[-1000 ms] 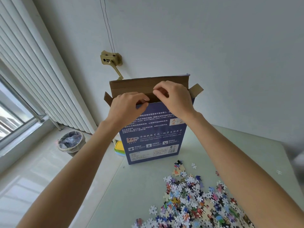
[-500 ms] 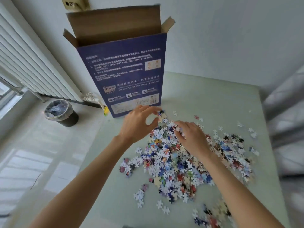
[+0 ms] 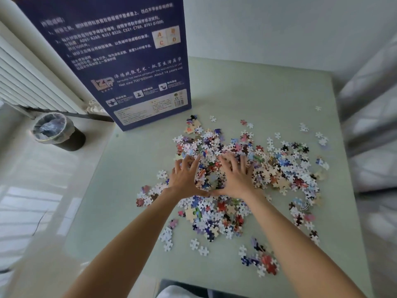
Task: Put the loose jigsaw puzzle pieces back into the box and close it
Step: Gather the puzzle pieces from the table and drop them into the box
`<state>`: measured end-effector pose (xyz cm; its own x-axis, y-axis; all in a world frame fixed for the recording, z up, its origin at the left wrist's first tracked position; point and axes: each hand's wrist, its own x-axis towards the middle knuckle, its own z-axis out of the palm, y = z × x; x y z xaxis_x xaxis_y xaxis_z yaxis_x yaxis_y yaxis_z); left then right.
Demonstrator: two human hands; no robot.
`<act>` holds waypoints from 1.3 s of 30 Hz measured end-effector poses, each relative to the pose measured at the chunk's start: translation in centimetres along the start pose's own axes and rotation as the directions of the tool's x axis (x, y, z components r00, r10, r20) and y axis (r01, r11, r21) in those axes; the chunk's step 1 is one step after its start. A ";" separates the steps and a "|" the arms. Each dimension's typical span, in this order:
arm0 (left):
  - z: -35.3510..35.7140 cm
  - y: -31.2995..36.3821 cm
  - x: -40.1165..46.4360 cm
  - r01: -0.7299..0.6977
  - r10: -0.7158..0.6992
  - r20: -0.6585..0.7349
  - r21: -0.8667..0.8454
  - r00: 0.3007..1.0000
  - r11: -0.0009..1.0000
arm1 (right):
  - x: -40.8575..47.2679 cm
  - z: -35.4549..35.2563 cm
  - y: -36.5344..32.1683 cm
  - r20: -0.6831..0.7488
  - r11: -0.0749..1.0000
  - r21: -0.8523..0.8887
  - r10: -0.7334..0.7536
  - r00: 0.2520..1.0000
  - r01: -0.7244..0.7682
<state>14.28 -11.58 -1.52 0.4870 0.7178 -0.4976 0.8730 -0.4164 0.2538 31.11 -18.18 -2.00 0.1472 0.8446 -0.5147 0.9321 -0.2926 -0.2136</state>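
Puzzle pieces (image 3: 247, 168) lie in a wide loose heap on the pale green table (image 3: 268, 93), just in front of the tall blue box (image 3: 120, 61), which stands upright at the far left corner; its top is out of view, so whether it is open cannot be told. In the head view the left hand (image 3: 185, 179) and the right hand (image 3: 235, 179) rest on the middle of the heap, heels nearly touching, fingers spread and slightly bent over the pieces, not clamped on any. The step looks like gathering a handful. Next the hands would need to close in, scoop a bunch together and lift it to the box. A bin (image 3: 57, 132) stands on the floor
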 end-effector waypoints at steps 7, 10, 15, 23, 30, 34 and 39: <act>0.1 -0.5 -0.1 -0.041 0.040 -0.107 -0.012 0.993 0.999 | -0.9 0.7 1.1 -0.278 0.994 -0.042 -0.111 0.954 0.104; -0.2 -0.7 -0.2 -0.053 0.047 -0.124 -0.051 0.991 0.997 | -0.6 0.0 1.5 -0.297 0.991 -0.010 -0.130 0.946 0.133; -0.7 -0.9 -0.3 -0.063 0.049 -0.112 -0.124 0.992 0.990 | -0.1 -0.5 1.4 -0.260 0.993 -0.016 -0.119 0.958 0.119; -0.8 0.4 0.1 -0.121 0.108 -0.149 -0.080 0.983 0.989 | 0.3 0.1 -0.4 -0.326 0.988 -0.026 -0.155 0.933 0.155; -0.7 -0.3 0.4 -0.126 0.104 -0.166 -0.129 0.981 0.984 | -0.3 -1.1 -0.6 -0.317 0.984 0.057 -0.143 0.937 0.170; -0.8 -0.9 0.1 -0.132 0.092 -0.191 -0.208 0.977 0.969 | -0.5 -1.5 -0.4 -0.312 0.981 0.118 -0.108 0.944 0.151; -1.1 -1.8 -0.3 -0.135 0.058 -0.249 -0.301 0.967 0.944 | -0.7 -1.5 0.2 -0.310 0.963 0.247 -0.026 0.950 0.107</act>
<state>12.56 -10.46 -0.95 0.5280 0.8086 -0.2595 0.7663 -0.3219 0.5560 31.66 -18.15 -0.49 0.2187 0.9493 -0.2258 0.8317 -0.3024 -0.4657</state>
